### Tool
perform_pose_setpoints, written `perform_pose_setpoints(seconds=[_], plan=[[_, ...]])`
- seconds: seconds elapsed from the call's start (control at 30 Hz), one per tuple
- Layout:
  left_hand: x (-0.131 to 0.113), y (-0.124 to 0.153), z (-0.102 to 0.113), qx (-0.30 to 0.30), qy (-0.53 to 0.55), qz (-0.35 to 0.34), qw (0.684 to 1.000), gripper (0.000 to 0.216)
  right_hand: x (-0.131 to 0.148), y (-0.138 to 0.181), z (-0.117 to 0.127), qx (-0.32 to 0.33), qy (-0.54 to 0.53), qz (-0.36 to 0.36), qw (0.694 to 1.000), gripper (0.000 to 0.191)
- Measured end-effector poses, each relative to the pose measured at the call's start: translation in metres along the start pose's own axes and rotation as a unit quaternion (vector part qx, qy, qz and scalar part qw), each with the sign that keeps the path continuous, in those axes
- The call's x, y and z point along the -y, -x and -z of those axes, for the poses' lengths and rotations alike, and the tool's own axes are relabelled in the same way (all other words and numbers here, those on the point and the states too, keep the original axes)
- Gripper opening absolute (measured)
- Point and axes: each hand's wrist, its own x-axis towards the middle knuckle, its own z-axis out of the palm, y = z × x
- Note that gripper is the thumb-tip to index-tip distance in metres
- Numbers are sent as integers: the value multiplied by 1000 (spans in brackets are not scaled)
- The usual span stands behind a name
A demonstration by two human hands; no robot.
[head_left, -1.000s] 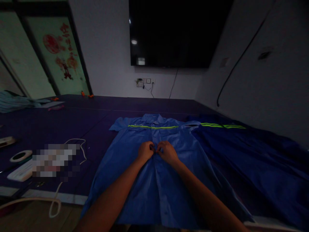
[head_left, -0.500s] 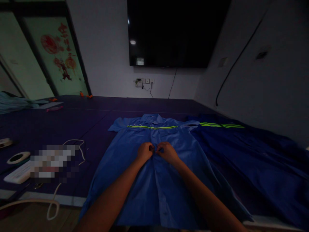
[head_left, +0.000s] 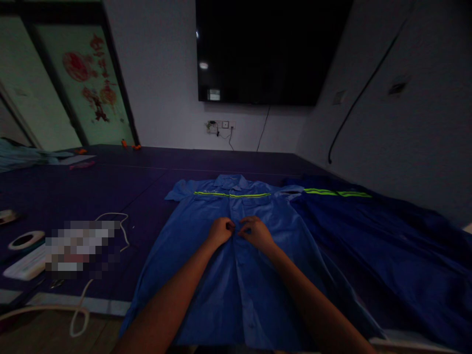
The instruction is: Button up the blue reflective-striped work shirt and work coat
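A light blue work shirt (head_left: 206, 275) with a yellow-green reflective stripe across the chest lies flat, front up, on the dark purple table (head_left: 110, 187). My left hand (head_left: 220, 231) and my right hand (head_left: 255, 232) meet at the shirt's front placket, about mid-chest. Both hands are closed in a pinch on the placket fabric, fingertips almost touching each other. What is between the fingertips is too small to make out. My forearms stretch over the lower part of the shirt.
A darker blue garment (head_left: 368, 236) with the same stripe lies spread to the right. At left are a tape roll (head_left: 22, 240), a white cord (head_left: 118, 223) and a blurred patch. A dark wall screen (head_left: 265, 49) hangs behind; the table's front edge is close.
Almost nothing: both hands stay pinched on the placket at the same spot, with only a slight shift of the view.
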Motion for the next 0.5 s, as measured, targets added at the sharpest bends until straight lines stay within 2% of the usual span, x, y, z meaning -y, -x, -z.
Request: perform_pose_setpoints(seconds=[0.17, 0.5], plan=[[1, 0, 3, 16, 33, -2, 999, 17, 1, 0, 5, 17, 20, 30, 999, 8], [-1, 4, 2, 15, 14, -12, 1000, 19, 1, 2, 6, 54, 56, 90, 993, 13]])
